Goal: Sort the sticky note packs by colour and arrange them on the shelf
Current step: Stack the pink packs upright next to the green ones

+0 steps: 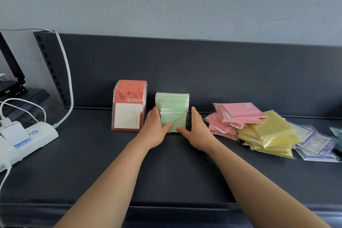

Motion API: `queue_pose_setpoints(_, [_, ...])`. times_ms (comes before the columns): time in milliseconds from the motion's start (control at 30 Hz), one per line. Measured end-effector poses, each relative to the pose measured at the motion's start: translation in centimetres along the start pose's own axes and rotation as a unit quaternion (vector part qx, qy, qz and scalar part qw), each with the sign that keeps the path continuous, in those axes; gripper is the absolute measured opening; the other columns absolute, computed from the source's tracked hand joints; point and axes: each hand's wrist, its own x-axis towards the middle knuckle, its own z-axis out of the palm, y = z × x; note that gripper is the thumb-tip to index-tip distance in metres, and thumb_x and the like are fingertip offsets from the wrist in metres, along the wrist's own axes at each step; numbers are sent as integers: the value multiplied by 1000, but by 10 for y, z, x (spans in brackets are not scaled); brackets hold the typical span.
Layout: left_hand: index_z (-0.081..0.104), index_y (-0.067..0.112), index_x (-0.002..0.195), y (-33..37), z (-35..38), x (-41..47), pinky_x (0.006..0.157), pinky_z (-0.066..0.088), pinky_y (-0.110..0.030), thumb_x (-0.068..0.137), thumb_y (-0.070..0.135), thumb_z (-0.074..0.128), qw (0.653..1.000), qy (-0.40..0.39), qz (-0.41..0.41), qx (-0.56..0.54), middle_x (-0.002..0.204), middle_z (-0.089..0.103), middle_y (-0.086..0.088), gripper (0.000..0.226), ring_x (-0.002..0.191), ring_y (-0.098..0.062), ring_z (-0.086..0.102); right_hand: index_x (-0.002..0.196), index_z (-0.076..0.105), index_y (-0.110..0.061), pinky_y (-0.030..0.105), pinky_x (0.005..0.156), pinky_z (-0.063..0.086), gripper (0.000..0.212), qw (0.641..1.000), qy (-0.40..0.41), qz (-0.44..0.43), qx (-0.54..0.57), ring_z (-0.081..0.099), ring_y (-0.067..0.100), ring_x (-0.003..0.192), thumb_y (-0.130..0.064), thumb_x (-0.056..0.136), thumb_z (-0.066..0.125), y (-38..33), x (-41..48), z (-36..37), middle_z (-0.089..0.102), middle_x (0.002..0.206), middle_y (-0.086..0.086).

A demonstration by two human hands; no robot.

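Note:
A row of green sticky note packs [173, 109] stands upright on the dark shelf [166, 168], leaning toward the back panel. My left hand [154, 128] holds the row's left side with its thumb across the front pack. My right hand [197, 129] holds the right side, thumb also on the front. Left of them stands an upright row of red packs [128, 105]. To the right lie loose heaps of pink packs [235, 118], yellow packs [268, 135] and pale purple packs [314, 144].
A white power strip [24, 139] with plugs and white cables [64, 72] lies at the shelf's left end, beside a black device [11, 89]. A teal pack [337, 135] shows at the far right edge. The shelf has a raised front lip [166, 206].

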Motion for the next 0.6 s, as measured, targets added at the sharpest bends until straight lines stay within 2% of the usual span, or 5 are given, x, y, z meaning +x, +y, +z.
queue_pose_setpoints(100, [36, 17, 136, 7, -6, -3, 102, 36, -28, 93, 27, 60, 999, 31, 27, -2, 137, 41, -1, 50, 127, -16, 42, 151, 7, -10, 23, 113, 15, 81, 1000, 22, -14, -13, 12, 14, 146, -25, 92, 61, -2, -2, -6, 14, 159, 1])
queue_pose_setpoints(333, [40, 16, 136, 42, -15, -15, 105, 37, -35, 95, 29, 55, 991, 91, 96, 32, 133, 47, 0, 45, 126, -20, 41, 152, 11, -9, 11, 105, 10, 73, 989, 56, -81, -110, 18, 15, 145, -24, 96, 56, -5, -21, -41, 12, 160, 2])
queue_pose_setpoints(400, [35, 14, 143, 60, -12, -21, 107, 29, -31, 97, 29, 52, 989, 86, 108, 46, 143, 42, -2, 51, 133, -21, 35, 150, 18, -8, 16, 107, 21, 68, 985, 81, -79, -130, 29, 14, 140, -24, 95, 56, 1, -29, -57, 22, 157, 4])
queue_pose_setpoints(500, [31, 12, 148, 81, 2, -24, 110, 24, -28, 99, 30, 50, 989, 66, 124, 39, 150, 37, -2, 55, 138, -20, 30, 146, 28, -7, 0, 91, 26, 60, 986, 108, -53, -112, 38, 8, 129, -24, 95, 57, 14, -43, -88, 35, 145, -1])
queue_pose_setpoints(600, [31, 15, 149, 101, 24, -20, 110, 28, -30, 98, 33, 50, 991, 29, 127, 29, 150, 38, -2, 57, 138, -19, 33, 143, 35, -6, 19, 103, 24, 58, 968, 142, -2, -204, 30, 20, 139, -30, 95, 56, 42, -52, -114, 33, 152, 6])
